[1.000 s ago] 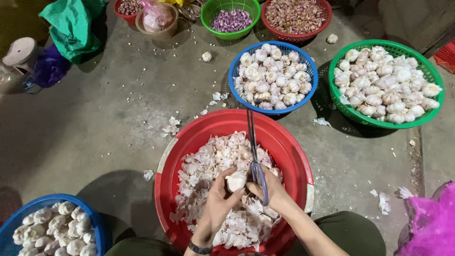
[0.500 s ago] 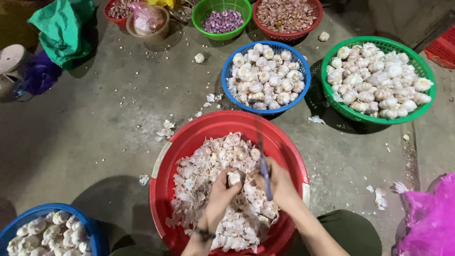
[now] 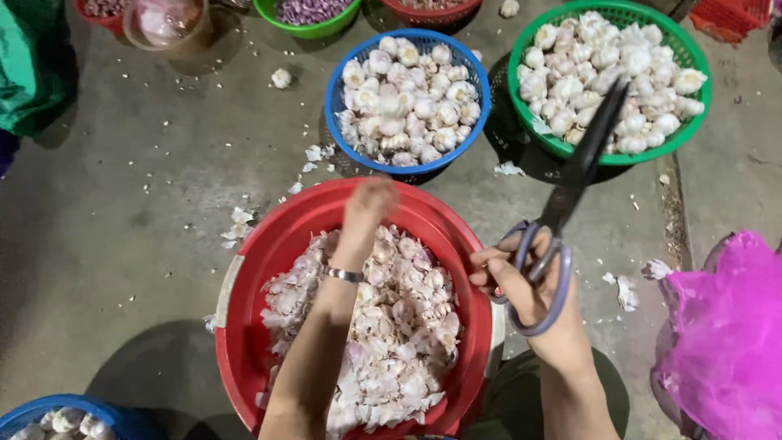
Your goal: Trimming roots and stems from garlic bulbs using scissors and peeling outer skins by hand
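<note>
the left hand has let go of the garlic bulb it held a second ago and now stretches, blurred, toward the blue basket; grip unclear. the right hand has lifted the closed scissors clear of the red basin of peelings.

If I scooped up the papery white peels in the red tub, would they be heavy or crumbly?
Probably very light: the peels look thin, curled and loosely heaped in the red tub. They would likely crumple and flake, since small bits already lie scattered on the floor. They seem more floppy than stiff.
</note>
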